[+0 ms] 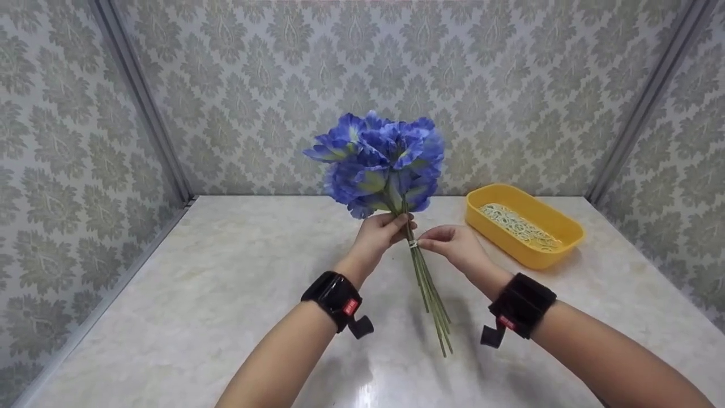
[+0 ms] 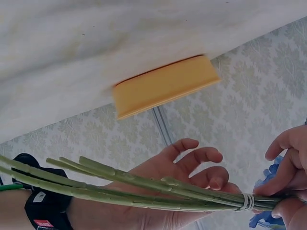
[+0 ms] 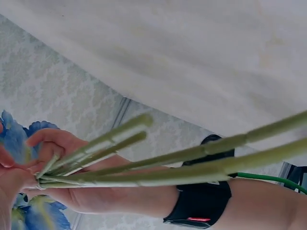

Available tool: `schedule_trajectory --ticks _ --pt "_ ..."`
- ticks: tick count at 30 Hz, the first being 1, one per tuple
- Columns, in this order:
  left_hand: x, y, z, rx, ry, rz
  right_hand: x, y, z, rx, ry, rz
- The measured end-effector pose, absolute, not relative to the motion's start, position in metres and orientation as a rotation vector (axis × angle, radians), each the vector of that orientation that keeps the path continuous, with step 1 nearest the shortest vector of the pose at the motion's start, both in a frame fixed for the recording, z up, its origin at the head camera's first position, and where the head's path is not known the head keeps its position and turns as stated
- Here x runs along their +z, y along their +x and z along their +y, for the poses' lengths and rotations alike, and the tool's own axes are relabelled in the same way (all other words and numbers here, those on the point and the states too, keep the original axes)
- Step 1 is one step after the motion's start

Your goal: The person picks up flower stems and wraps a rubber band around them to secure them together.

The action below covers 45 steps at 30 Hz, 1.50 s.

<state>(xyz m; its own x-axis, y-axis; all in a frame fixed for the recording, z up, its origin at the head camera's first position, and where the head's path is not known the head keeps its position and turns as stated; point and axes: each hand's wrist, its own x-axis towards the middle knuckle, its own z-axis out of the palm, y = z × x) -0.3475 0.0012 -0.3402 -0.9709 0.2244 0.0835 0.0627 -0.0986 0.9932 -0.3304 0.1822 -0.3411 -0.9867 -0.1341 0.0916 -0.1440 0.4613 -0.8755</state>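
A bunch of blue artificial flowers [image 1: 388, 161] stands tilted above the table, blossoms up and green stems [image 1: 429, 289] hanging down toward me. Just under the blossoms my left hand [image 1: 375, 237] grips the stems, thumb across the front. A pale rubber band [image 1: 413, 245] is wound around the stems below that grip; its loops show in the left wrist view as a rubber band [image 2: 246, 202] close to the left fingers. My right hand [image 1: 457, 247] pinches at the band's right side with thumb and forefinger. In the left wrist view its other fingers are loosely bent.
On the right of the marbled table [image 1: 226, 294] sits a yellow tub [image 1: 529, 258] with many pale rubber bands [image 1: 512, 221] inside. Patterned walls [image 1: 255, 96] enclose the table at the back and both sides. Both wrists wear black straps [image 1: 524, 306].
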Motion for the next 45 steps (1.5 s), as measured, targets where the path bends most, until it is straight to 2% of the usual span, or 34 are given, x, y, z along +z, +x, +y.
schedule_trajectory --ticks 11,20,30,39,45 --pt "-0.339 -0.348 0.001 2.179 0.283 2.081 -0.347 -0.33 0.185 1.534 0.418 -2.748" --pt "-0.342 -0.358 0.001 2.153 0.1 2.177 -0.343 -0.332 0.187 1.139 0.624 -2.832" --pt "-0.36 -0.369 -0.017 2.121 0.038 2.243 -0.343 -0.339 0.209 0.889 0.502 -2.974" --pt "-0.383 -0.383 -0.03 1.913 0.005 2.353 -0.349 -0.341 0.253 0.572 0.369 -3.014" --pt "-0.391 -0.39 -0.026 1.811 -0.017 2.326 -0.346 -0.346 0.28 0.572 0.301 -3.044"
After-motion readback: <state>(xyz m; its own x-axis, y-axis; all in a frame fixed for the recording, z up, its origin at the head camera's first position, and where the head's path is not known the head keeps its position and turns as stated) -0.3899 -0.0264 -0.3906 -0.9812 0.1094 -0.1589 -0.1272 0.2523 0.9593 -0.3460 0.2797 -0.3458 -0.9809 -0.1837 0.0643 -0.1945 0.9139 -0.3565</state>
